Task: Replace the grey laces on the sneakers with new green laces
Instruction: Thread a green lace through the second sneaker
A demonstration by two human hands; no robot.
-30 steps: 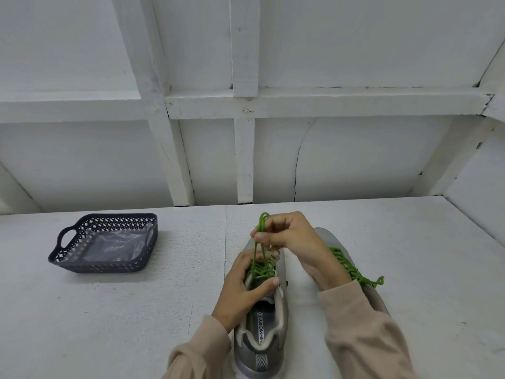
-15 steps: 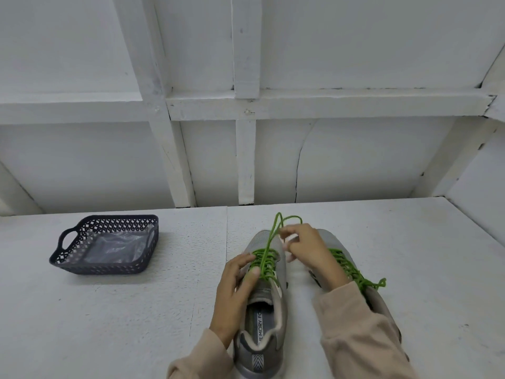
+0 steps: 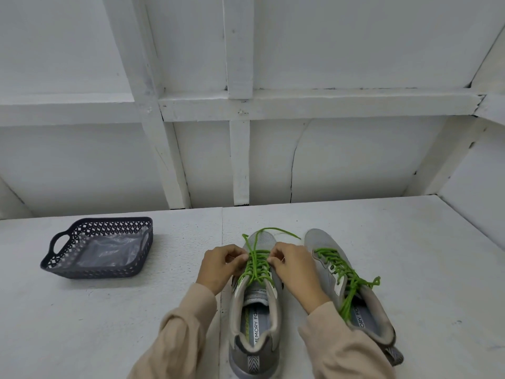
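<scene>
Left hand (image 3: pixel 221 266) and right hand (image 3: pixel 293 265) each pinch the green lace (image 3: pixel 257 265) on the sneaker (image 3: pixel 254 324) by the front edge of the tabletop (image 3: pixel 123 324); pull both sides the same; keep it snug.

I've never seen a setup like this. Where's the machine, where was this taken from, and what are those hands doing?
There is no machine here: a person wears a camera on the head, looking forward and down, so you see their own two arms. The left hand and right hand each pinch the green lace of one grey sneaker on the white table. A second sneaker beside it, already green-laced, is partly hidden by the right sleeve. To the left sits a dark basket with clear plastic inside.
</scene>
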